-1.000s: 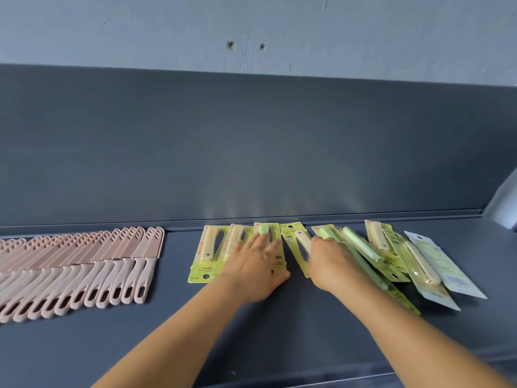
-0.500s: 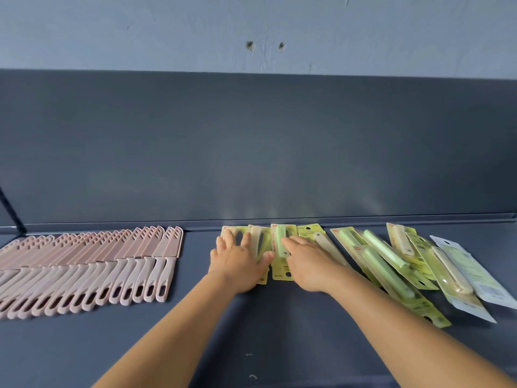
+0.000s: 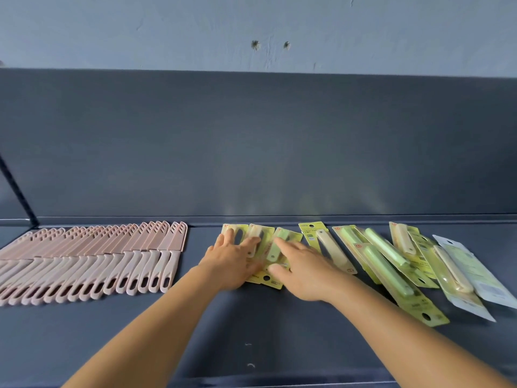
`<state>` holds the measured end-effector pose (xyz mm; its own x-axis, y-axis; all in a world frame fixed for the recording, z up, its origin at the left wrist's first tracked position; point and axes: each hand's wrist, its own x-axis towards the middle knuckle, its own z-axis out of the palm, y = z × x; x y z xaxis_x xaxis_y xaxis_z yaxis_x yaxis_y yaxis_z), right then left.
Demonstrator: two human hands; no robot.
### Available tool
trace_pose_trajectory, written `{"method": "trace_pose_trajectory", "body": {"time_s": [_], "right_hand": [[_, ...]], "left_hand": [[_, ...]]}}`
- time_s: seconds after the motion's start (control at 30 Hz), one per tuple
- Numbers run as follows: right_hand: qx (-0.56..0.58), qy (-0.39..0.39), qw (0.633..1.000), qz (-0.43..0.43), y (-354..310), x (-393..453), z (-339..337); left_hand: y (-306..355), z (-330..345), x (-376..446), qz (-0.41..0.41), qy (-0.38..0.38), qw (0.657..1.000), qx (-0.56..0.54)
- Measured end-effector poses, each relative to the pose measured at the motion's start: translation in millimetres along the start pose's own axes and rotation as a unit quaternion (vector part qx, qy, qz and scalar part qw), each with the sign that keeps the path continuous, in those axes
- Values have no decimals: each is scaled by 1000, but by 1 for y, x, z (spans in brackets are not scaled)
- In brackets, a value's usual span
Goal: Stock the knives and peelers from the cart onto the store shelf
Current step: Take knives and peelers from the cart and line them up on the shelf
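Hands lie flat on the shelf (image 3: 251, 345), fingers straight. Left hand (image 3: 232, 261) presses two yellow carded knives (image 3: 253, 236) near the back panel (image 3: 251, 141). Right hand (image 3: 305, 271) presses the third card (image 3: 282, 242), overlapping them. One beige-handled card (image 3: 326, 246) lies just right, apart. Loose cards (image 3: 391, 264) overlap at an angle further right. Pink knives (image 3: 92, 259) sit in a tight overlapping row, well apart to the left.

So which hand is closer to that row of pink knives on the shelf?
Left. The left hand rests on the yellow packs just right of the pink knives; the right hand lies farther right, beyond it.
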<state>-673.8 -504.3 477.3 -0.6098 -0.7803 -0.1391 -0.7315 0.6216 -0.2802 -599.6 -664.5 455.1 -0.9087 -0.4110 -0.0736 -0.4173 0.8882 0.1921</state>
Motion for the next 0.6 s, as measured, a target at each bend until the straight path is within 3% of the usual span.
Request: {"method": "trace_pose_trajectory", "body": {"time_s": [0.23, 0.47, 0.6], "right_hand": [[5, 48, 999, -19, 4, 11, 10], [-5, 11, 999, -33, -1, 20, 10], [4, 27, 999, -42, 12, 24, 8]], "left_hand": [[3, 4, -7, -29, 7, 1000, 5], [2, 9, -6, -34, 20, 999, 18], [-6, 11, -2, -22, 17, 999, 23]]}}
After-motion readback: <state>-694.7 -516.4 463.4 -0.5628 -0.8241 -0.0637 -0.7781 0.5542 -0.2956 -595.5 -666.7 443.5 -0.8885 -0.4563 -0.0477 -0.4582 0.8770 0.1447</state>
